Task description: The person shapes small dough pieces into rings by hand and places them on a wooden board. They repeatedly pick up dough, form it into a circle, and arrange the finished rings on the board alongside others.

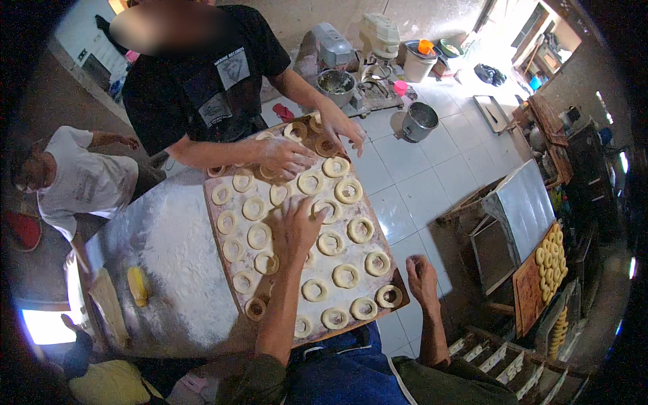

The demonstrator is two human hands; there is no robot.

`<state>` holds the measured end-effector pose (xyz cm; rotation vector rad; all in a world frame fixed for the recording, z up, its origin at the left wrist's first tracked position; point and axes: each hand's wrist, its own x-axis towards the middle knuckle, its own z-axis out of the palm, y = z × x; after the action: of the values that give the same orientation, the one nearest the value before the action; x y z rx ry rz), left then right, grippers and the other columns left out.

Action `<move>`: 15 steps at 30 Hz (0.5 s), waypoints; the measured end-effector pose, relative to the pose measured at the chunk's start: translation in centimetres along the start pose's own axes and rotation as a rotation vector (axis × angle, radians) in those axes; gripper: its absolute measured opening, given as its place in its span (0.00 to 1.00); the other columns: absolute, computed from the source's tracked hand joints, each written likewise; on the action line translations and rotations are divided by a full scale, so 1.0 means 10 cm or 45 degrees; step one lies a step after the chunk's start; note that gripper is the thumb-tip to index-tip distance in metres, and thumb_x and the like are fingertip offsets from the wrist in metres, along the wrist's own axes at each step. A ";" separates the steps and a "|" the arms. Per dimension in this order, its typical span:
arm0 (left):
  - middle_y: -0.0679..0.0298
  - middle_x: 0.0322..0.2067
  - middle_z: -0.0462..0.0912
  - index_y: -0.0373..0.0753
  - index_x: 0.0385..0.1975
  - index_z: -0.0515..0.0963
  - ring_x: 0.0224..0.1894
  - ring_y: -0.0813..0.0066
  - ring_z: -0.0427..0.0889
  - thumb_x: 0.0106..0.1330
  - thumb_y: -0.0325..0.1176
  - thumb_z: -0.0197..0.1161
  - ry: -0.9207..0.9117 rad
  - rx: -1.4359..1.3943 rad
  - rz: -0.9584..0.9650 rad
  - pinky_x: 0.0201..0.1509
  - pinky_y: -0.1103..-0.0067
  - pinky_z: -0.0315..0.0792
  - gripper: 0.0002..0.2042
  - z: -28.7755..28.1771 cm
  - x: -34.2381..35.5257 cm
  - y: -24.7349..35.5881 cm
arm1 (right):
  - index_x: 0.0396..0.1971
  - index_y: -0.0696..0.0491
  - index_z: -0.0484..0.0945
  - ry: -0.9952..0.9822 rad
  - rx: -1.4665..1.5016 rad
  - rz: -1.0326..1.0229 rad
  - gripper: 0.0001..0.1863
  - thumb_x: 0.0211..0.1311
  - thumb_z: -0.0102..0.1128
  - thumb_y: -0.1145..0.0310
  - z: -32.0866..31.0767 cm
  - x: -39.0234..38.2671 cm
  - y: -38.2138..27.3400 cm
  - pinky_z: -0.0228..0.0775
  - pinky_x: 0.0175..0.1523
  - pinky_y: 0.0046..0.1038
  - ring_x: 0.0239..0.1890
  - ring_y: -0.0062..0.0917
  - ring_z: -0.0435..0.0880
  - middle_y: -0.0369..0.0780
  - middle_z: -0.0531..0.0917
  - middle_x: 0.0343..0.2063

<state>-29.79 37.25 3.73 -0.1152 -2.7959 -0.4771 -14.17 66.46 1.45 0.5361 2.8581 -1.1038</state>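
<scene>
Rows of pale dough rings lie on a floured wooden board in front of me. Over the middle of the board my left hand is open. Its thumb is apart from the fingers and close to one dough ring; whether they touch I cannot tell. My right hand hangs past the board's right edge with its fingers curled in and nothing visible in them. Across the board a co-worker's hand rests low over the rings, and that person's other hand is above the far right corner.
Flour covers the metal table left of the board, where a yellow object lies. A second person stands at the far left. Mixers and a metal pot stand beyond. At right, a tray holds more rings.
</scene>
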 end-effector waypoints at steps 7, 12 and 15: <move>0.50 0.34 0.78 0.33 0.38 0.77 0.38 0.47 0.75 0.61 0.31 0.58 0.053 -0.122 -0.379 0.49 0.59 0.66 0.10 -1.03 -1.60 -0.94 | 0.30 0.64 0.77 -0.229 0.389 0.170 0.14 0.66 0.52 0.66 0.05 -0.25 0.11 0.73 0.37 0.27 0.29 0.23 0.80 0.41 0.82 0.25; 0.50 0.37 0.77 0.31 0.39 0.76 0.43 0.50 0.74 0.64 0.33 0.56 -0.182 -0.357 -0.831 0.53 0.62 0.65 0.11 -1.30 -2.68 -1.05 | 0.31 0.61 0.78 -0.268 0.278 0.079 0.15 0.65 0.54 0.63 0.09 -0.13 -0.03 0.73 0.38 0.33 0.29 0.36 0.83 0.49 0.83 0.27; 0.47 0.44 0.77 0.28 0.47 0.72 0.49 0.52 0.75 0.67 0.34 0.54 -0.214 -0.463 -0.976 0.55 0.65 0.66 0.15 -1.29 -2.88 -0.94 | 0.33 0.60 0.76 -0.305 0.211 0.050 0.15 0.66 0.53 0.61 0.14 -0.05 -0.05 0.71 0.38 0.37 0.32 0.42 0.82 0.51 0.82 0.28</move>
<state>0.05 23.28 3.54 0.9020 -2.7902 -1.1868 -13.99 65.03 0.84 0.4306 2.5580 -1.3084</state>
